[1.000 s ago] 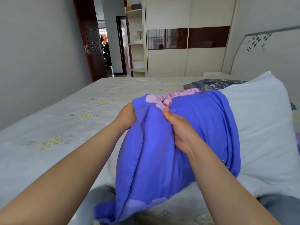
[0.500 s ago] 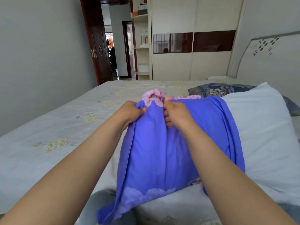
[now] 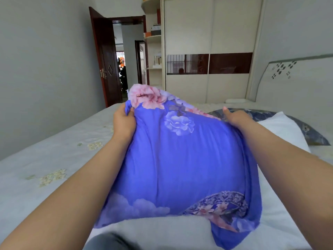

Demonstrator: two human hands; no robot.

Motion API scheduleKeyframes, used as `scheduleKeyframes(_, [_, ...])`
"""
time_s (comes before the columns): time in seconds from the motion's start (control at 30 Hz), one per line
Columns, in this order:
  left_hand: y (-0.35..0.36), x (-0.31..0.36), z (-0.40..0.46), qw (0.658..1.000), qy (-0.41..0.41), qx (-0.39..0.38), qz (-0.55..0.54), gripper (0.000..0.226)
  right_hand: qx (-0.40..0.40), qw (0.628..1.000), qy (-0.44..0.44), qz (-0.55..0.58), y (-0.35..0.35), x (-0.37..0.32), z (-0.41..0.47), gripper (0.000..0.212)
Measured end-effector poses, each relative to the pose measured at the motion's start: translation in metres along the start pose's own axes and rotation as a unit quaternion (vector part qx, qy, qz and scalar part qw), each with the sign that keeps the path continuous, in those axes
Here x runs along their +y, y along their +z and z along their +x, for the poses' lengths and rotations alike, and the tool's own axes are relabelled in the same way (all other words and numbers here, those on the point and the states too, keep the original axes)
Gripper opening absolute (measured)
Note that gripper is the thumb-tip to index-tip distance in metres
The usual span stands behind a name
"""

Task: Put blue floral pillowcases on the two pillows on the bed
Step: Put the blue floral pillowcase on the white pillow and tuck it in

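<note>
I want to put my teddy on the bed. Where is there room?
The bedspread is bare left of the left hand, out to the grey wall. The right side is crowded: both hands hold up the blue floral pillowcase, the right hand at its far corner, with a white pillow beside it.

Head-worn view, forward-down over bed (image 3: 45,159)

The blue floral cloth pillowcase (image 3: 180,159) looks smooth and softly matt. The white cloth pillow (image 3: 281,129) is plain and matt. The dark wooden door (image 3: 108,69) and brown wardrobe band (image 3: 230,63) are glossy.
</note>
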State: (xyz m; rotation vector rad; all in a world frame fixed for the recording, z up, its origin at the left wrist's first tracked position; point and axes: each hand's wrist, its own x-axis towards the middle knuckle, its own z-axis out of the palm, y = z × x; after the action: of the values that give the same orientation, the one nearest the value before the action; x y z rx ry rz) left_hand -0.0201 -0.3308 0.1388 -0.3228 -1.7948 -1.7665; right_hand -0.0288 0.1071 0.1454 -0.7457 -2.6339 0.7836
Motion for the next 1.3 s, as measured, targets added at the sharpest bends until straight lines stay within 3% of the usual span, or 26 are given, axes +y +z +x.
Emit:
scheduleKeyframes(0.1, [-0.006,-0.02,-0.003,0.999,0.003,-0.009,-0.034,0.021,-0.024,0.998,0.043,0.025,-0.016,0.001,0.009,0.097])
scheduleKeyframes(0.17, [-0.008,-0.033,-0.008,0.998,-0.023,-0.002,-0.052,0.019,-0.086,0.995,0.054,0.003,-0.017,0.003,0.006,0.088])
scheduleKeyframes(0.23, [-0.011,-0.047,-0.01,0.996,-0.057,0.015,-0.06,0.019,-0.147,0.982,0.054,0.105,-0.016,0.001,-0.001,0.073])
scheduleKeyframes(0.27, [-0.017,-0.054,-0.008,0.995,-0.076,0.035,-0.055,0.02,-0.135,0.973,0.037,0.185,-0.015,-0.002,-0.002,0.061])
scheduleKeyframes(0.33, [-0.034,-0.072,-0.001,0.989,-0.117,0.092,-0.03,0.023,0.01,0.969,-0.028,0.246,-0.017,-0.003,-0.006,0.039])
scheduleKeyframes(0.4, [-0.042,-0.092,0.007,0.982,-0.141,0.121,0.014,0.022,0.151,0.976,-0.091,0.126,-0.027,0.009,-0.022,0.038])
scheduleKeyframes(0.47, [-0.036,-0.101,0.013,0.982,-0.152,0.106,0.035,0.024,0.205,0.973,-0.106,-0.004,-0.03,0.028,-0.037,0.042])
scheduleKeyframes(0.7, [-0.023,-0.117,0.025,0.97,-0.217,0.105,0.039,0.022,0.213,0.954,-0.168,-0.125,-0.018,0.06,-0.03,0.045])
scheduleKeyframes(0.9, [-0.016,-0.118,0.036,0.972,-0.207,0.093,0.058,0.024,0.149,0.986,-0.072,0.015,-0.016,0.059,-0.003,0.038])
scheduleKeyframes(0.97, [-0.015,-0.125,0.033,0.961,-0.244,0.067,0.112,0.028,0.102,0.993,-0.041,0.029,-0.007,0.063,0.009,0.047])
scheduleKeyframes(1.1, [-0.004,-0.146,0.006,0.915,-0.317,-0.073,0.237,0.07,0.013,1.0,0.011,-0.02,0.033,0.08,0.018,0.086])
scheduleKeyframes(1.2, [0.001,-0.152,-0.016,0.877,-0.317,-0.169,0.318,0.073,-0.012,1.0,-0.01,-0.023,0.07,0.087,0.006,0.076])
scheduleKeyframes(1.3, [-0.005,-0.147,-0.024,0.836,-0.326,-0.213,0.385,0.068,-0.025,1.0,-0.006,0.003,0.09,0.085,-0.014,0.06])
